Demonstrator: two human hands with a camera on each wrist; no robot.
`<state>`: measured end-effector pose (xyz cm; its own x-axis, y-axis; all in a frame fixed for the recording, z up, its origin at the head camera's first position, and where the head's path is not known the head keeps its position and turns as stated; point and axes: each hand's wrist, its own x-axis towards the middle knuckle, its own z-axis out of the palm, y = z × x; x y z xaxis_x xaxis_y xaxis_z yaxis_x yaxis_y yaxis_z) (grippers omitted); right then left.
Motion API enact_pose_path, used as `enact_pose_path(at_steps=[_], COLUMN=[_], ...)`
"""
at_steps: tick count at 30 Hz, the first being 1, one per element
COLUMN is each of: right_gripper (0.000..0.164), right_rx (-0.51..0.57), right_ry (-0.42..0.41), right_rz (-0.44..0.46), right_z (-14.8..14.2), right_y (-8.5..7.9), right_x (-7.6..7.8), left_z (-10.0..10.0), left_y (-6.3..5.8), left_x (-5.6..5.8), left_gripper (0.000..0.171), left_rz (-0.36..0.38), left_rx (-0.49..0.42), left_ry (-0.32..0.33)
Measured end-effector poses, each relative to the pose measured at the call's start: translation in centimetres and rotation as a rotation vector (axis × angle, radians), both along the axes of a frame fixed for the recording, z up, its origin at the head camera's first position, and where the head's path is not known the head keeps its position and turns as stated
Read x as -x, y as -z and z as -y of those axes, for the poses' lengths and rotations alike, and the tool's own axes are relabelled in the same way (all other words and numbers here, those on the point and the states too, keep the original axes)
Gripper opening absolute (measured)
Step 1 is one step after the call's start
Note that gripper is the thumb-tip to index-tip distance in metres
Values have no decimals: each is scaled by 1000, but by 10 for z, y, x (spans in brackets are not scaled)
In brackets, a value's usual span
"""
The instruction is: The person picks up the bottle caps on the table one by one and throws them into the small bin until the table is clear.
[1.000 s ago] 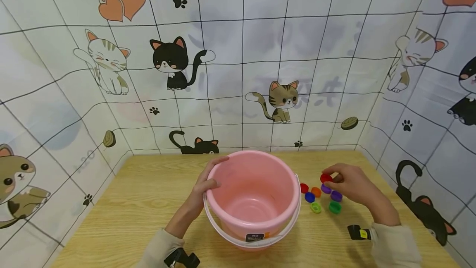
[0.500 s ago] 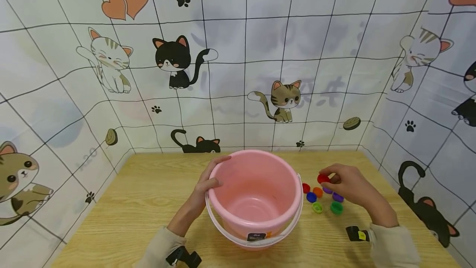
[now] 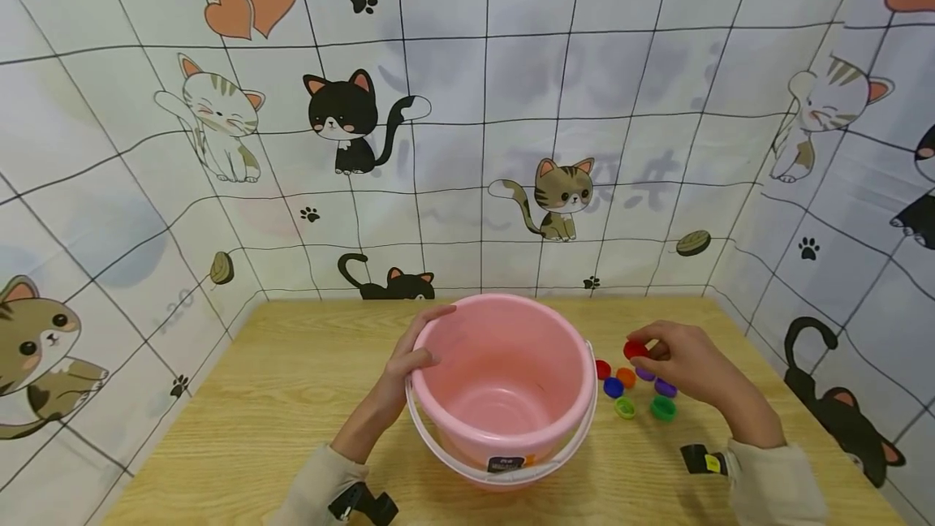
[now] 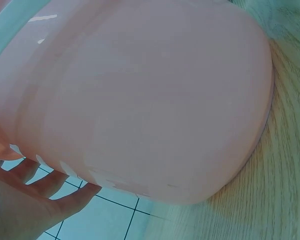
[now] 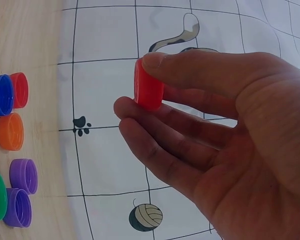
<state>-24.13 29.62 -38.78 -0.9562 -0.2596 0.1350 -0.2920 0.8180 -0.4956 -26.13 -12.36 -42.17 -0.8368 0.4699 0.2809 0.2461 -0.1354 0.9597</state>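
Observation:
A pink bucket stands on the table in the middle of the head view, its inside bare and its white handle hanging down at the front. My left hand grips its left rim, thumb over the edge; in the left wrist view, the fingers lie along the outer wall. To the right of the bucket, my right hand pinches a red bottle cap between thumb and fingers, raised above the table. Below it lie several loose caps, among them an orange cap, a blue cap and a green cap.
The wooden table backs onto a cloth wall printed with cats and grid lines, which also rises on both sides. Another red cap lies close to the bucket's right side, with a light green cap nearer the front.
My right hand has shifted slightly left with the red cap, away from the purple cap beneath it. The left hand keeps its grip on the bucket. The head view has shifted a little.

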Motion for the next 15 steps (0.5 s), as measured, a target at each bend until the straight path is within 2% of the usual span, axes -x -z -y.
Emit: enact_pose_path(at_steps=[4,11,15], right_gripper=[33,34,35], right_rx=[8,-5,-12], right_ry=[-4,-22,-19], right_rz=[-1,-69,-78], right_z=[0,0,1], right_y=[0,-2,-3], right_x=[0,-1,-2], left_z=[-1,-1,-1], left_y=[0,-1,-1], left_x=[0,0,0], left_gripper=[72,72,72], left_rz=[1,0,3], left_rx=[2,-9,-7], left_ry=[0,4,4])
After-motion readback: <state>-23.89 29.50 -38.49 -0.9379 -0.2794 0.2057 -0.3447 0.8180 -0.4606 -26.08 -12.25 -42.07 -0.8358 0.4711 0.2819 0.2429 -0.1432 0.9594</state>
